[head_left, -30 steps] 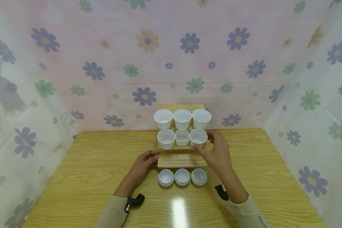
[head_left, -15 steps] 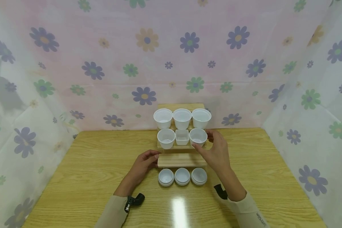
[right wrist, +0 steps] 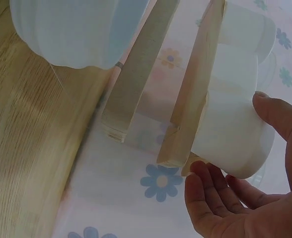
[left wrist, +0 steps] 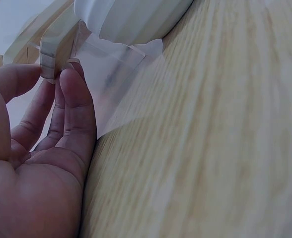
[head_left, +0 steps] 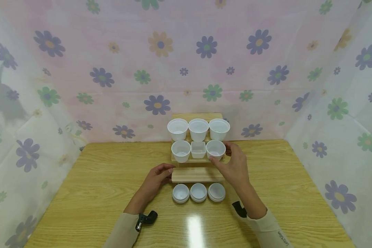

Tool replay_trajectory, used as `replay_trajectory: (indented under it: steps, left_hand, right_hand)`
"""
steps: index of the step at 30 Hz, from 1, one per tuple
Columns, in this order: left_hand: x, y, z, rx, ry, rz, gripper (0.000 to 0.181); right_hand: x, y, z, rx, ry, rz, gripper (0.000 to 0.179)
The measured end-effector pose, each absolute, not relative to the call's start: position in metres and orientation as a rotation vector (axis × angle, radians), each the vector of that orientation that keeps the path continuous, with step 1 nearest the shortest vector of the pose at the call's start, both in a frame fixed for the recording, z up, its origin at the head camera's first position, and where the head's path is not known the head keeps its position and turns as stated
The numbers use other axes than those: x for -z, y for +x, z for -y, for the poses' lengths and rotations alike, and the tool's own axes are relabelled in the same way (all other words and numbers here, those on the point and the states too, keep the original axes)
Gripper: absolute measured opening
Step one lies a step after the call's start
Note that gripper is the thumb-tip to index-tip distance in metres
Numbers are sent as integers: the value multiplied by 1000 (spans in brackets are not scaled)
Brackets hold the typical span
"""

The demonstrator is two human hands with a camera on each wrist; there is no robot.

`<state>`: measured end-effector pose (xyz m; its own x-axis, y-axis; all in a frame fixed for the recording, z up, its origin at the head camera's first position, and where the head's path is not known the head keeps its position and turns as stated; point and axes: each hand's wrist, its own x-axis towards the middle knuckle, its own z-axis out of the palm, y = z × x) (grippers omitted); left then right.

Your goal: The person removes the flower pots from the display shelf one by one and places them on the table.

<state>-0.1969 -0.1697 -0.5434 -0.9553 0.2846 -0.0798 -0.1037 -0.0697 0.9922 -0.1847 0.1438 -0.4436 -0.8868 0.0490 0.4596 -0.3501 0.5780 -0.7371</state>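
In the head view a tiered wooden stand with clear side supports is at the table's back. My left hand (head_left: 155, 181) pinches the left end of its lowest wooden shelf (head_left: 198, 175), thumb and fingertips around the board's end (left wrist: 56, 47) in the left wrist view. My right hand (head_left: 234, 168) holds the white round cup (head_left: 216, 150) at the right of the middle shelf, thumb on its near side. In the right wrist view the cup (right wrist: 233, 131) stands on the shelf board. Beside it are a square white cup (head_left: 198, 150) and another round cup (head_left: 181, 152).
Three larger white cups (head_left: 198, 130) line the top tier. Three small ridged white jars (head_left: 198, 193) stand on the wood-grain table (head_left: 111, 179) before the lowest shelf. A flowered curtain (head_left: 186, 51) closes off the back and sides.
My right wrist has shifted very slightly left while the fingers stay at the cup. The left hand, the cups and the stand have kept their places.
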Motion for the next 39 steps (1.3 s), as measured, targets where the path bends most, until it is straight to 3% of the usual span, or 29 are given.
replay_trajectory:
  steps: [39]
  left_hand:
    - [544, -196, 169, -2137, 170, -1941, 36]
  right_hand:
    - [440, -166, -147, -1307, 250, 2377, 69]
